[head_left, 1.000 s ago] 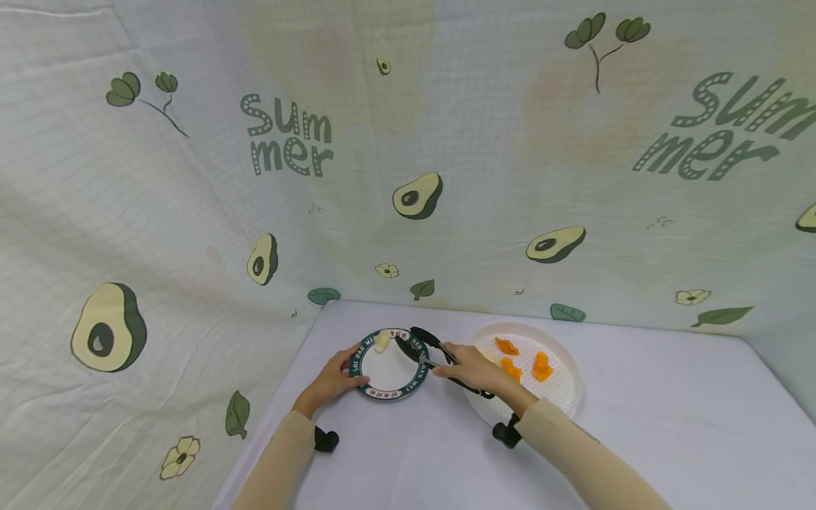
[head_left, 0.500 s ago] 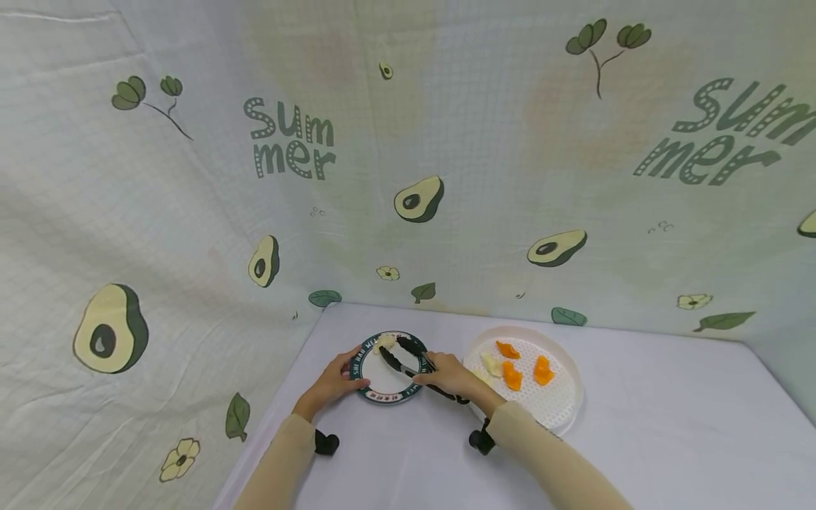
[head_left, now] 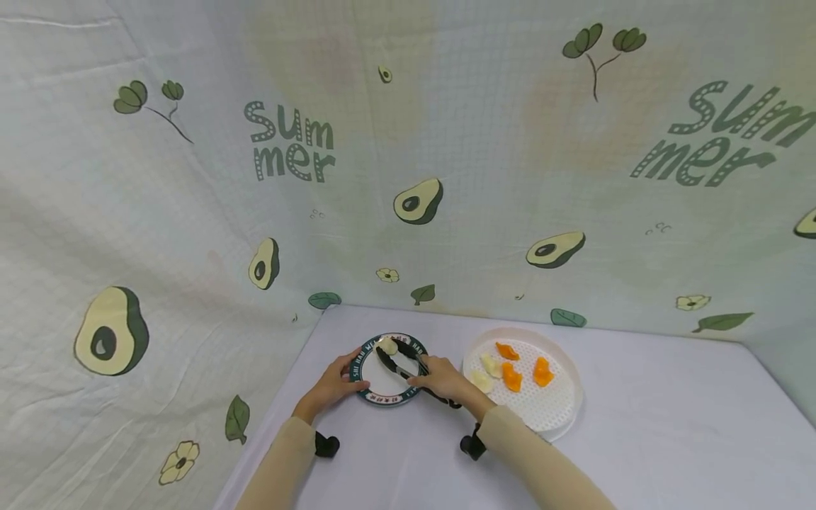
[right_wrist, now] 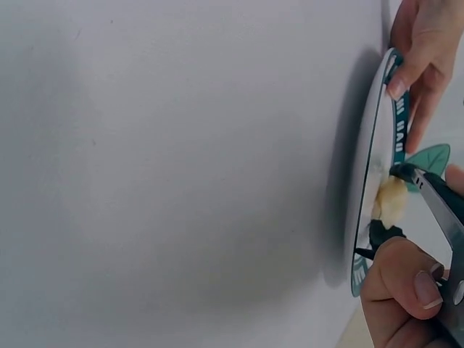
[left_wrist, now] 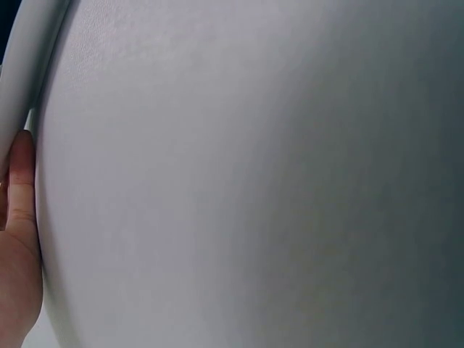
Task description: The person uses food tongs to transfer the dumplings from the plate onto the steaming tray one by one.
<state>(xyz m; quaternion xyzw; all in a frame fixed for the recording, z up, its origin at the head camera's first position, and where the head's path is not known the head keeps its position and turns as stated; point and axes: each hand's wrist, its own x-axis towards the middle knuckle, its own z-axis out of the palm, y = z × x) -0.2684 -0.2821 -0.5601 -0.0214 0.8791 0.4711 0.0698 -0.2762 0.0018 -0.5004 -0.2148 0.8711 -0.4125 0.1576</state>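
Note:
My left hand (head_left: 334, 382) grips the left rim of a round plate (head_left: 384, 399), white with a dark green lettered border. The thumb lies on top of the rim. A pale yellow dumpling (head_left: 387, 346) sits near the plate's far edge. My right hand (head_left: 448, 380) holds black-and-metal tongs (head_left: 403, 372) over the plate. The tong tips stand on either side of the dumpling, as the right wrist view shows with the dumpling (right_wrist: 392, 201) between them. Whether they squeeze it is hard to tell. The left wrist view holds mostly blurred tablecloth, with part of the hand (left_wrist: 20, 246) at its left edge.
Right of the plate stands a round white tray (head_left: 569, 368) with a perforated surface. On it lie three orange dumplings (head_left: 512, 377) and two pale ones (head_left: 482, 382). A printed cloth (head_left: 484, 142) hangs behind the white-covered table (head_left: 669, 418).
My right hand has moved left with the tongs, from the tray side to over the plate. The tong tips now flank the pale dumpling. The left hand keeps its hold on the plate.

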